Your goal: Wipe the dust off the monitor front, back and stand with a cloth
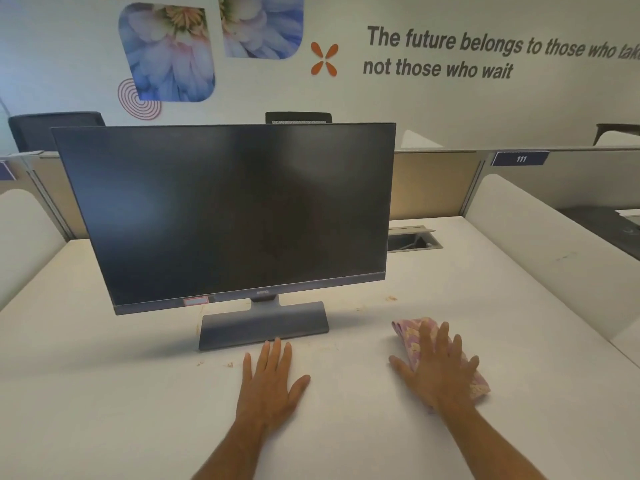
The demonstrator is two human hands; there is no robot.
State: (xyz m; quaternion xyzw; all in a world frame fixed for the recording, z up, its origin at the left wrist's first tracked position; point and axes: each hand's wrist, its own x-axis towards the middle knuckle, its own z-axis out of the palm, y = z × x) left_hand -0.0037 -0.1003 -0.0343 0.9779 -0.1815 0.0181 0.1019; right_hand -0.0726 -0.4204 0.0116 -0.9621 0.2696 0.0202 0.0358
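Right now a dark monitor (225, 213) stands on a white bench (450, 289). Its screen is off and looks black, and it leans a little to one side in the picture. A thin grey strip runs along the bottom of the screen, with a small pink sticker (196, 301) near its left end. The monitor sits on a short neck and a flat grey stand (265, 325).

The left hand (268, 382) lies flat on the bench, palm down, with its fingers spread out. Its fingertips almost reach the front edge of the stand. It holds nothing.

The right hand (440, 370) also lies flat with its fingers spread. It rests on top of a cloth (408, 332). The cloth is pink and purple with a pale yellow pattern, and it lies on the bench to the right of the stand, apart from the monitor. Bits of the cloth peek out past the fingertips and by the little finger. The hand presses on it but does not pinch it.

Some small brown marks (391, 298) show on the bench near the stand.

Behind the monitor there is a low divider (433, 185) and a slot (412, 239) cut into the bench. A blue tag (520, 158) reads "111". The wall (415, 105) has flower pictures (166, 53) and big grey words (485, 46).
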